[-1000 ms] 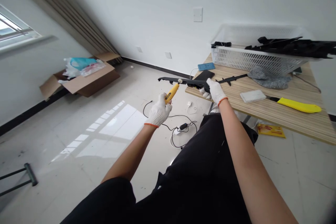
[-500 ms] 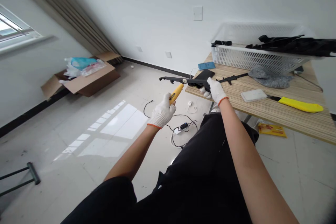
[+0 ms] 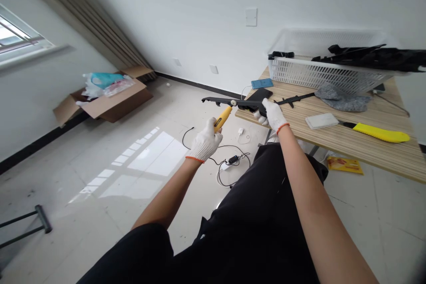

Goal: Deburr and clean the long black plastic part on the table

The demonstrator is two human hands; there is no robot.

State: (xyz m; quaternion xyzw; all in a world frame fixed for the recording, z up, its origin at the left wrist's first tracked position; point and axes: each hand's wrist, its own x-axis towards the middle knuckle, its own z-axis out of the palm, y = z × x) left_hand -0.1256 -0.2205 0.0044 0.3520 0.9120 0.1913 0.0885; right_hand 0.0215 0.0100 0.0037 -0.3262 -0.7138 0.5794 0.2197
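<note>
My left hand (image 3: pixel 207 138), in a white knit glove with an orange cuff, is closed around a yellow handheld rotary tool (image 3: pixel 222 119). A small round whitish buffing head (image 3: pixel 233 103) at its tip meets the side of a long black plastic trim piece (image 3: pixel 218 100). Gloved the same way, my right hand (image 3: pixel 273 114) grips that piece near its right end, over the table's left edge. The piece's other end points left over the floor. My right fingers partly hide the held end.
On the wooden table (image 3: pixel 372 146) are a white basket (image 3: pixel 299 73) of black parts, a grey cloth (image 3: pixel 342 97), a yellow-handled knife (image 3: pixel 381 133), a white block (image 3: pixel 321 120) and a blue phone (image 3: pixel 262 83). Cables (image 3: pixel 219 173) and a cardboard box (image 3: pixel 123 97) lie on the floor.
The buffing head and the yellow rotary tool have shifted very slightly left along the black trim piece. My right hand and the piece stay in place.
</note>
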